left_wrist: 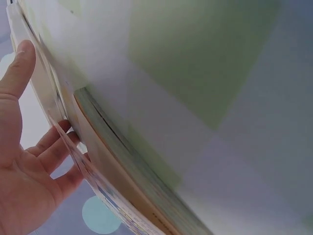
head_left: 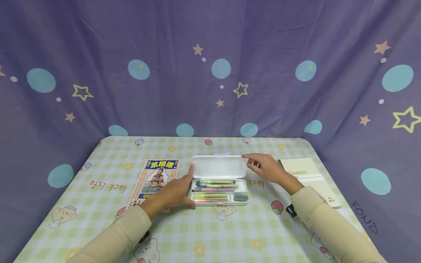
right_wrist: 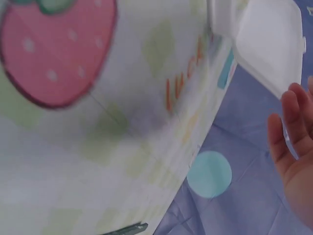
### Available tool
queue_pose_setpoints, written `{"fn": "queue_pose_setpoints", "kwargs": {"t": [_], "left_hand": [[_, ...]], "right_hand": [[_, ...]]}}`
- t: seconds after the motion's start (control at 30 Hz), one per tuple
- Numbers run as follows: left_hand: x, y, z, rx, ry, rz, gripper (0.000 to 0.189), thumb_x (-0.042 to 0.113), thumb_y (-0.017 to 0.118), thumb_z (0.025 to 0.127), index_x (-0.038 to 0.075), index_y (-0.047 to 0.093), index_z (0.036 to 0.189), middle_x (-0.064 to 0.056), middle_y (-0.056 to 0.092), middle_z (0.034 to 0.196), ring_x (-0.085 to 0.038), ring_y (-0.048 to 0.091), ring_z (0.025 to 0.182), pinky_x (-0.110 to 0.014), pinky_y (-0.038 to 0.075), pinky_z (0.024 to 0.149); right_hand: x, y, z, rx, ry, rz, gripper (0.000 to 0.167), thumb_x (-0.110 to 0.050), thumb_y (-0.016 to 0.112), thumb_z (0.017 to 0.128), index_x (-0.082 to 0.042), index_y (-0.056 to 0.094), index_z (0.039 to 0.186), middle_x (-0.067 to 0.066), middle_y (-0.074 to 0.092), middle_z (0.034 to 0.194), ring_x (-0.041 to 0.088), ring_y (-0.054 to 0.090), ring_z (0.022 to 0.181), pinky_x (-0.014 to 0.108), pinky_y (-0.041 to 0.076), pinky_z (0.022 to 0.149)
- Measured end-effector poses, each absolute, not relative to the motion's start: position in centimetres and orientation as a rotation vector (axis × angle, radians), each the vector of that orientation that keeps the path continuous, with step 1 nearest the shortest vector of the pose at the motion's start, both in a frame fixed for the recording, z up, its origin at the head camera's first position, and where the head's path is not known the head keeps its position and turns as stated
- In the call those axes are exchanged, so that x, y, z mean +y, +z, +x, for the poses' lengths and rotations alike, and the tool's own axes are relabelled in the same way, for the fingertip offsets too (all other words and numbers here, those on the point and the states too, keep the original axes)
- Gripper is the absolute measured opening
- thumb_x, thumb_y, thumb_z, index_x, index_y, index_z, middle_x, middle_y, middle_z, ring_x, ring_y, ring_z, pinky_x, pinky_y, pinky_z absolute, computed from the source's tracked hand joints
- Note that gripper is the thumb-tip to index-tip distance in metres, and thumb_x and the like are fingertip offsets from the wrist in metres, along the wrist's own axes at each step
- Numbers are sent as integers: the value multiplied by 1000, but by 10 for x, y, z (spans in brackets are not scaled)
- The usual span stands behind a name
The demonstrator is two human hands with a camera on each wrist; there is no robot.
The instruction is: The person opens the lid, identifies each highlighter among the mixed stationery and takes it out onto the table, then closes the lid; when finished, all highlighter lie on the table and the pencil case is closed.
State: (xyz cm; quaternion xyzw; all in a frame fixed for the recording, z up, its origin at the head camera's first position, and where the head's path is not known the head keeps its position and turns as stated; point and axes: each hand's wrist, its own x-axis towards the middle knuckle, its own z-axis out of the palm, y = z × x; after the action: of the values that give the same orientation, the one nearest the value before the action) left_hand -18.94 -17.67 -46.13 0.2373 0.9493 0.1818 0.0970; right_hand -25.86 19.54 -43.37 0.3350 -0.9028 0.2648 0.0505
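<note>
A white pencil case (head_left: 219, 205) lies on the table with its lid (head_left: 218, 167) raised at the back. Several pens (head_left: 215, 189) fill its left part, and a small grey-blue block (head_left: 241, 197) occupies the front right compartment. My left hand (head_left: 175, 191) rests against the case's left side, thumb by the front corner and forefinger up by the lid, fingers spread. With the forefinger extended, my right hand (head_left: 264, 168) touches the lid's upper right corner. In the right wrist view, its fingers (right_wrist: 292, 115) are slightly bent beside the lid. A firm pinch cannot be made out.
Left of the case lies a booklet (head_left: 158, 180), partly under my left hand and forearm. A notebook (head_left: 310, 173) marked "Gambit" sits at the right, partly behind the right wrist. Something small and pale (head_left: 223, 154) shows behind the lid. A purple curtain (head_left: 184, 91) surrounds the checked tablecloth (head_left: 230, 233).
</note>
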Motion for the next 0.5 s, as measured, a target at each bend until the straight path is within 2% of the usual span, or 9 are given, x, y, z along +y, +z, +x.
{"fn": "queue_pose_setpoints", "kwargs": {"t": [0.2, 0.4, 0.5], "left_hand": [[-178, -462, -190, 2820, 516, 685, 146, 58, 88, 69, 6, -12, 162, -21, 40, 161, -37, 60, 129, -47, 46, 113], [-177, -462, -191, 2823, 509, 695, 147, 59, 88, 68, 5, -12, 162, -22, 39, 160, -38, 60, 130, -47, 46, 114], [-176, -463, -192, 2827, 501, 708, 147, 58, 88, 68, 4, -11, 162, -23, 40, 160, -39, 60, 129, -47, 46, 113]], "right_hand": [[187, -441, -249, -2815, 747, 1194, 39, -16, 68, 98, -13, 65, 137, -4, 73, 98, 0, 62, 74, 21, 54, 65], [181, -453, -246, -2802, 636, 1312, 37, -15, 71, 96, -15, 69, 133, -6, 72, 96, -5, 49, 66, 19, 47, 62], [178, -457, -245, -2791, 601, 1353, 35, -15, 72, 95, -15, 71, 130, -5, 73, 97, -5, 50, 66, 19, 48, 63]]}}
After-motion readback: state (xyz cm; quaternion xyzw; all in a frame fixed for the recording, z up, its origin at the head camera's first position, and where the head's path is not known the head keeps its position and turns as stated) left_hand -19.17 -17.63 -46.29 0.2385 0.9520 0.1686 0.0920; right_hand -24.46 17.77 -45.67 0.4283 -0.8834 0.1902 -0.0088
